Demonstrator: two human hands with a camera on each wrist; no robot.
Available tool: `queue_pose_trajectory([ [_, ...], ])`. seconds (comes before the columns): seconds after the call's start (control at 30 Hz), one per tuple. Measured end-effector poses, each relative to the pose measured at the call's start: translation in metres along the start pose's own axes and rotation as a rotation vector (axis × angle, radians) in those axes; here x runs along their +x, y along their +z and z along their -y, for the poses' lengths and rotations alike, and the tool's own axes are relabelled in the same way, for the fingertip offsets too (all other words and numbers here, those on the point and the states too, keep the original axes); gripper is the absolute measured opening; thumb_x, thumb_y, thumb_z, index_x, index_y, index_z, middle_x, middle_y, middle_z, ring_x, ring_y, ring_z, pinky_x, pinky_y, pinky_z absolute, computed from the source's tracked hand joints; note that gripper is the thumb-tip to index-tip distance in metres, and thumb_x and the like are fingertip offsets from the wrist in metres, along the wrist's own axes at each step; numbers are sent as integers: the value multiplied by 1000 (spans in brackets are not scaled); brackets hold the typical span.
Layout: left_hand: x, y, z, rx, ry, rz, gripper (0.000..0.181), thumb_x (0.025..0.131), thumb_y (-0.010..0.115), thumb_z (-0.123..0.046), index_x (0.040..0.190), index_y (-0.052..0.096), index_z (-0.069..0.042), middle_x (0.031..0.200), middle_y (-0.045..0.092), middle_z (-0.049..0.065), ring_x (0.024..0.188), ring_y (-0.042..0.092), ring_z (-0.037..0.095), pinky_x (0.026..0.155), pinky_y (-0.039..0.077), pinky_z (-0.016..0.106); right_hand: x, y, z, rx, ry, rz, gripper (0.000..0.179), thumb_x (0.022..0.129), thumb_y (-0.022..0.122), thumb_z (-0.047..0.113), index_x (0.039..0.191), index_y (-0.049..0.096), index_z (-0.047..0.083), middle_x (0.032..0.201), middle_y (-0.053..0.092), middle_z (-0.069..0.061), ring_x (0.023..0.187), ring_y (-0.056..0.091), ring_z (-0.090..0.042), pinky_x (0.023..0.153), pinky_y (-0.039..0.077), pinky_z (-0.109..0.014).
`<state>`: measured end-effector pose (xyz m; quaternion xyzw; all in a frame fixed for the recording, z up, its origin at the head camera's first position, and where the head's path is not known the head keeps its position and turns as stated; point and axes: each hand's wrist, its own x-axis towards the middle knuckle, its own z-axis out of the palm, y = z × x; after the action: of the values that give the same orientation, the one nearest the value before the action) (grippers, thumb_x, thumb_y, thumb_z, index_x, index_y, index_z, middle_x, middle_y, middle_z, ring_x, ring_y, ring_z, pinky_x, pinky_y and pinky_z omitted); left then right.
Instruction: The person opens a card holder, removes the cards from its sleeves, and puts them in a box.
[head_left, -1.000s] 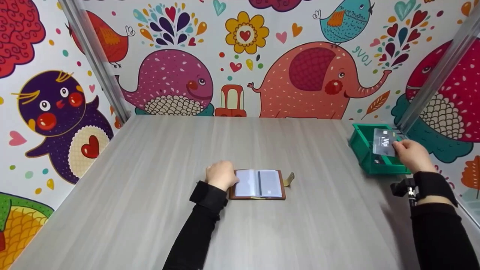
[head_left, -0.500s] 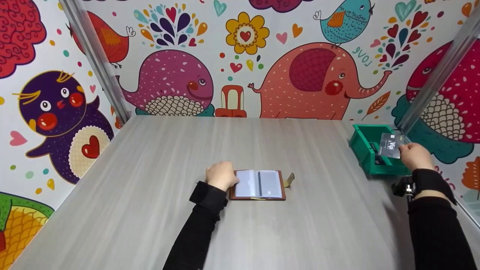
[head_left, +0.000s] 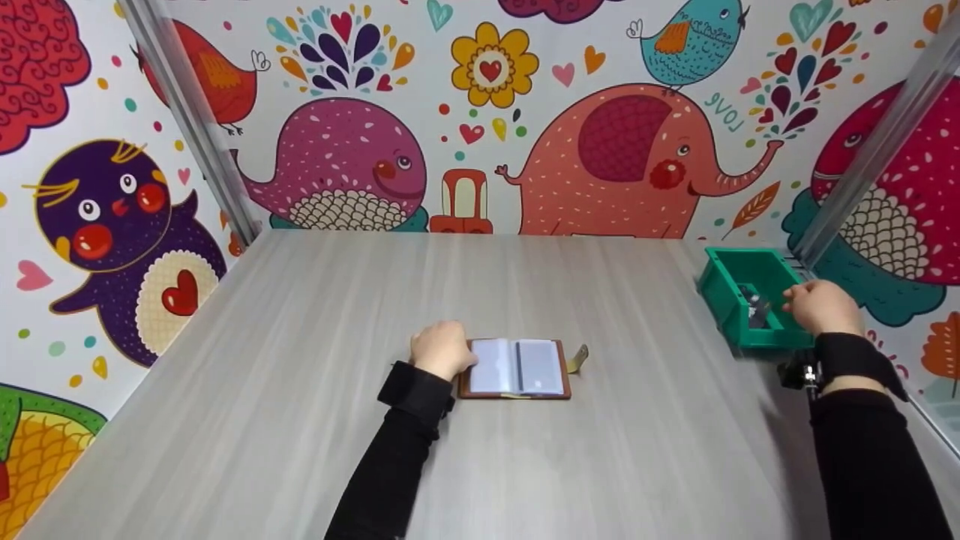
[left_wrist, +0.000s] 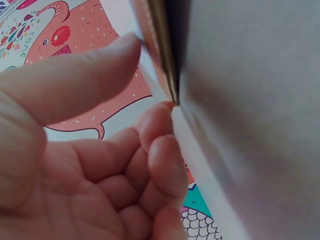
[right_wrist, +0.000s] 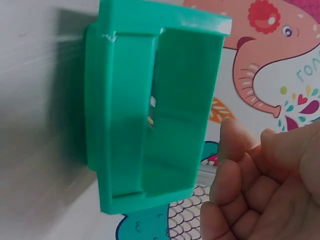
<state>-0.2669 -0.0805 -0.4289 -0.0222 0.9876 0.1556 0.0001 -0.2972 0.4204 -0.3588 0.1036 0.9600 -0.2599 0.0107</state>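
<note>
Transferred since the earlier frame: the card (head_left: 757,309), from the right hand (head_left: 827,307) into the green bin (head_left: 718,301), near the desk's (head_left: 337,300) far right corner; right fingers loosely curled, thumb and index tips slightly apart, beside the bin; opened card holder (head_left: 491,367) well in from the far edge, its left side clamped between left hand's (head_left: 439,350) thumb and fingers.
</note>
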Motion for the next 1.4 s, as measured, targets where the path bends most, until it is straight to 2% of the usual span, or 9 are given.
queue_pose_trajectory([
  [0.1, 0, -1, 0, -3, -6, 9, 27, 78, 81, -29, 88, 69, -7, 94, 69, 8, 90, 64, 30, 86, 45, 46, -3, 4, 5, -3, -44, -26, 53, 109, 25, 29, 130, 46, -15, 121, 56, -35, 108, 50, -49, 77, 43, -51],
  [0.27, -1, -1, -1, -2, -1, -5, 25, 77, 81, -28, 84, 68, -7, 91, 69, 8, 87, 64, 30, 83, 46, 45, -5, 12, 16, -43, -105, -45, 52, 109, 30, 30, 124, 51, -15, 113, 58, -34, 97, 53, -44, 71, 42, -46],
  [0.47, -1, -1, 0, -8, -1, -1, 24, 78, 80, -28, 82, 67, -8, 93, 69, 8, 89, 65, 31, 84, 46, 47, -9, 18, 23, -77, -180, -36, 50, 107, 37, 31, 119, 53, -14, 101, 60, -28, 85, 54, -36, 65, 41, -40],
  [0.63, 0, 0, 1, 0, 4, 1, 24, 78, 80, -28, 83, 67, -9, 95, 70, 8, 90, 65, 31, 84, 46, 48, -12, 22, 30, -72, -233, -23, 50, 106, 41, 35, 117, 56, -11, 99, 62, -24, 81, 59, -31, 62, 43, -35],
  [0.8, 0, 0, 1, -3, 2, 1, 25, 77, 80, -29, 86, 69, -8, 96, 70, 9, 92, 65, 31, 85, 46, 48, -18, 27, 41, -69, -288, -33, 49, 105, 44, 38, 115, 59, -7, 95, 64, -19, 76, 59, -27, 62, 42, -36],
  [1.13, -1, -1, -1, 12, -1, 3, 25, 77, 81, -29, 84, 69, -9, 96, 71, 8, 91, 65, 31, 84, 46, 47, -32, 40, 72, -64, -368, -68, 43, 103, 51, 38, 110, 61, -3, 90, 62, -14, 76, 53, -27, 64, 40, -38],
  [1.4, 0, -1, -2, 19, -6, 9, 23, 78, 80, -29, 84, 69, -9, 96, 70, 8, 90, 65, 30, 84, 46, 46, -41, 58, 93, -42, -449, -97, 35, 101, 58, 30, 110, 64, -4, 89, 65, -14, 76, 57, -27, 65, 45, -38],
])
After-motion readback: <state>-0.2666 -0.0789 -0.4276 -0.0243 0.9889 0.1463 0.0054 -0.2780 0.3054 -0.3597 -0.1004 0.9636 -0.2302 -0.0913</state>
